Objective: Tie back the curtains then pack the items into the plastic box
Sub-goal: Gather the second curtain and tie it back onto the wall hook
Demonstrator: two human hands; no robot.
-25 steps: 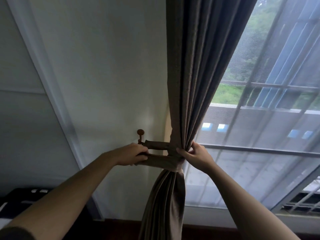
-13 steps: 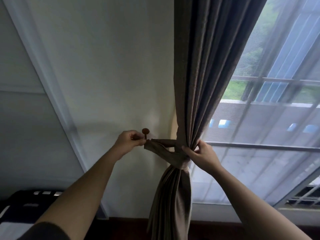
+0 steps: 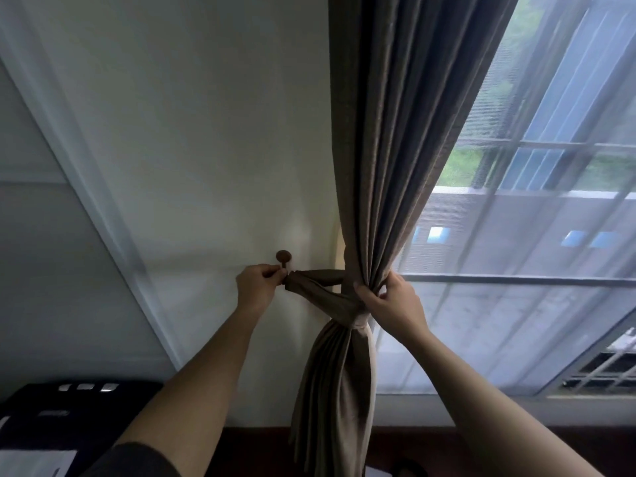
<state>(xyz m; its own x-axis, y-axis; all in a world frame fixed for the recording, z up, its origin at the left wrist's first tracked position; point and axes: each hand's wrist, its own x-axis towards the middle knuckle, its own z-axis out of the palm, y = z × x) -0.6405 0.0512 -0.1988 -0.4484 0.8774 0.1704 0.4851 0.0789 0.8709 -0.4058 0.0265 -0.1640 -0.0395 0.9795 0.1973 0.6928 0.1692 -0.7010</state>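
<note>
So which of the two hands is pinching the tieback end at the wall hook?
The left hand: it pinches the tieback end just below the round wall hook, while the right hand grips the gathered curtain.

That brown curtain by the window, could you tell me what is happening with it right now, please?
A person is tying back the long brown fabric curtain. The matching brown fabric tieback band is wrapped around the gathered curtain. The left hand pinches the band's end at the small round brown wall hook, apparently fastening it there. The right hand grips the bunched folds at the band. No plastic box is in view.
</note>
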